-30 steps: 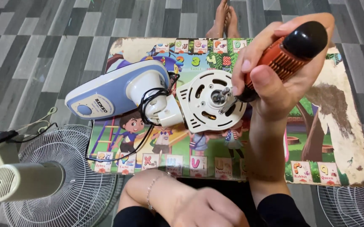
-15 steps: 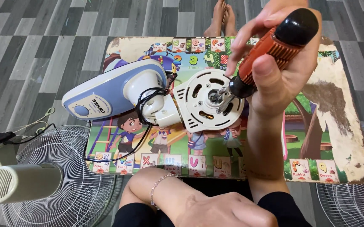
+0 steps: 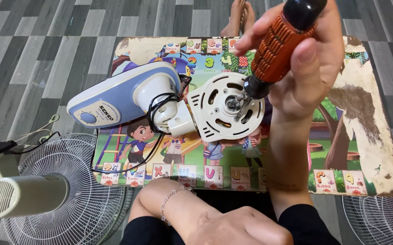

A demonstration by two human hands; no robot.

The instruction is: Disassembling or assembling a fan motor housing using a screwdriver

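Observation:
My right hand (image 3: 312, 68) grips a screwdriver (image 3: 276, 45) with an orange ribbed handle and a black cap. Its tip rests at the centre of a round white fan motor housing (image 3: 212, 115). The housing lies on a low table (image 3: 364, 113) printed with children's alphabet pictures. It is joined to a blue and white fan base (image 3: 119, 97), with a black cable (image 3: 155, 113) looped between them. My left hand (image 3: 237, 227), a bracelet on its wrist, rests curled in my lap below the table's near edge and touches nothing on the table.
A white wire fan grille (image 3: 69, 186) lies on the floor at lower left, with a cream cylindrical cover (image 3: 24, 195) on it. Another grille (image 3: 382, 208) shows at lower right. Bare feet (image 3: 239, 16) show beyond the table's far edge. The floor has grey wood-pattern tiles.
The screwdriver handle has swung up and to the left, standing steeper over the motor housing. My left hand has slid slightly right in my lap. The fan parts have not moved.

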